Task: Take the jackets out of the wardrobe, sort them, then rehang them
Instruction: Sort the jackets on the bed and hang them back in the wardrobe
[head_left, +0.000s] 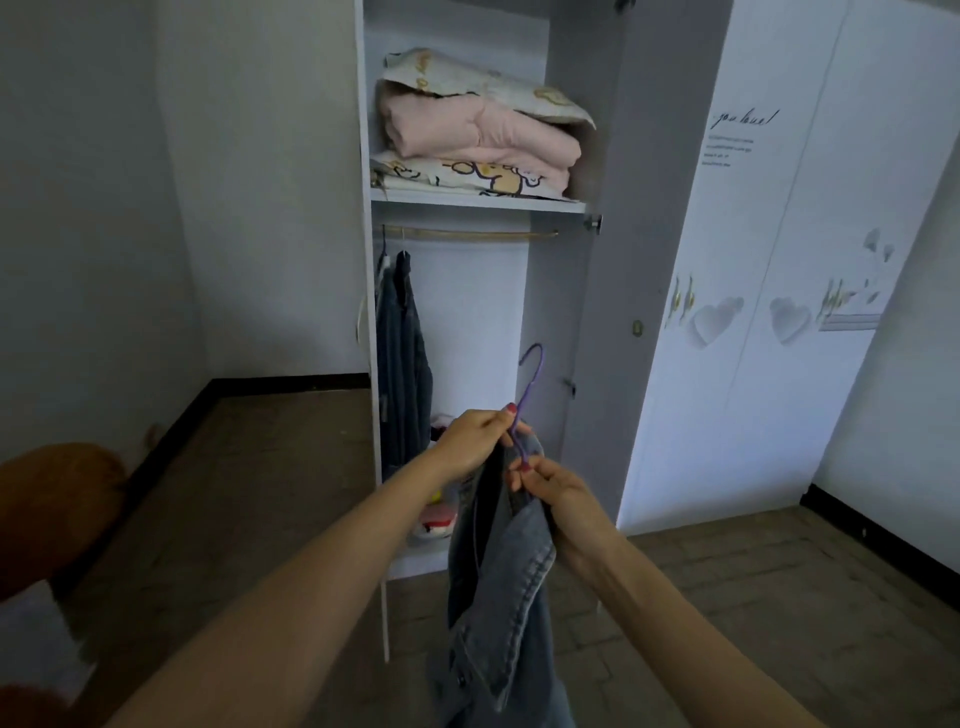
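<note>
Both hands met before the open wardrobe: the left hand (475, 436) pinched the thin purple wire hanger (524, 405), the right hand (553, 493) gripped the limp, weighty blue denim jacket (506, 577) hanging below them. The collar looked the surest hold.

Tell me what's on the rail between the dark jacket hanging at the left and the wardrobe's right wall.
In the head view, nothing: the rail runs bare from the dark jacket to the right wall.
</note>
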